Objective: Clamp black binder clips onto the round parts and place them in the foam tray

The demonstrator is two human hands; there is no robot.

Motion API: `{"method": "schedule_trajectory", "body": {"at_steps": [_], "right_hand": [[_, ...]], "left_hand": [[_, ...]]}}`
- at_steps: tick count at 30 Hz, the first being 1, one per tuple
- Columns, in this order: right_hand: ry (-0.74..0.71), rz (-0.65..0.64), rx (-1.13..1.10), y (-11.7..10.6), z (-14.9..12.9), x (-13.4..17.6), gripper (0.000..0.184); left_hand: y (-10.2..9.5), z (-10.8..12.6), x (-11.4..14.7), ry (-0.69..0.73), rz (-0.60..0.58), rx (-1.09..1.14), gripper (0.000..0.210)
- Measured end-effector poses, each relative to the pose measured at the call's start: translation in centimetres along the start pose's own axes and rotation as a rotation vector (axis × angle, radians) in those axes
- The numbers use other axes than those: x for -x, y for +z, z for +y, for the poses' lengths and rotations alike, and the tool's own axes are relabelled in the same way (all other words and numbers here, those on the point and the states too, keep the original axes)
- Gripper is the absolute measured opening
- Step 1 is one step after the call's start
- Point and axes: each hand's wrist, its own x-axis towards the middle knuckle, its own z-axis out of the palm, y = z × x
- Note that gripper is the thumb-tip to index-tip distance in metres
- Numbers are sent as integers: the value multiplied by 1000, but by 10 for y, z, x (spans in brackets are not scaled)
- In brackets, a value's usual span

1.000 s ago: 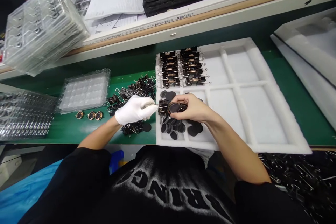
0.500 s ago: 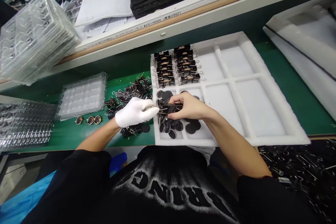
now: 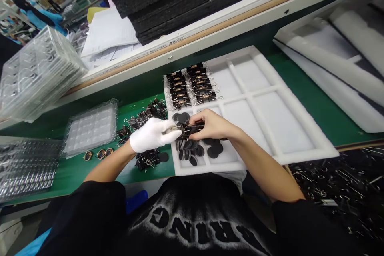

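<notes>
My left hand [image 3: 151, 134], in a white glove, is closed on the wire handle end of a black binder clip [image 3: 186, 131]. My bare right hand [image 3: 214, 126] pinches the same clip from the other side, its fingertips hiding much of it. Both hands are over the front left compartments of a white foam tray [image 3: 303, 128]. Below them lie loose black discs [image 3: 187, 145], with more discs [image 3: 213, 150] in the neighbouring compartment. Behind, two rows of clipped ring-shaped pieces [image 3: 179, 88] fill the back left compartments. A heap of binder clips [image 3: 150, 112] lies left of the tray.
Several copper-edged rings [image 3: 101, 153] lie on the green table [image 3: 72, 174] near a clear blister tray [image 3: 91, 126]. Stacked clear trays [image 3: 27, 168] stand at far left. White foam pieces [image 3: 330, 56] lean at right. A bin of dark clips [image 3: 339, 192] sits below the front edge.
The camera view has turned, so the table and tray appear shifted left and lower. Both hands still hold the clip between them over the discs, with little change in grip.
</notes>
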Motion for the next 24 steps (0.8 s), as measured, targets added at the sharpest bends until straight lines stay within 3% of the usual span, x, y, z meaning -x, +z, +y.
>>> {"method": "schedule_trajectory", "body": {"at_steps": [9, 14, 20, 24], "right_hand": [[-114, 148, -99, -22, -6, 8, 7], [-148, 192, -15, -33, -4, 12, 6], [-172, 229, 83, -33, 0, 10, 8], [-184, 360, 288, -30, 2, 7, 2]], "left_hand": [[-10, 10, -36, -2, 120, 48, 32], [-15, 12, -52, 12, 0, 1, 34], [-21, 12, -57, -93, -77, 34, 36], [-26, 11, -70, -266, -263, 334, 43]]}}
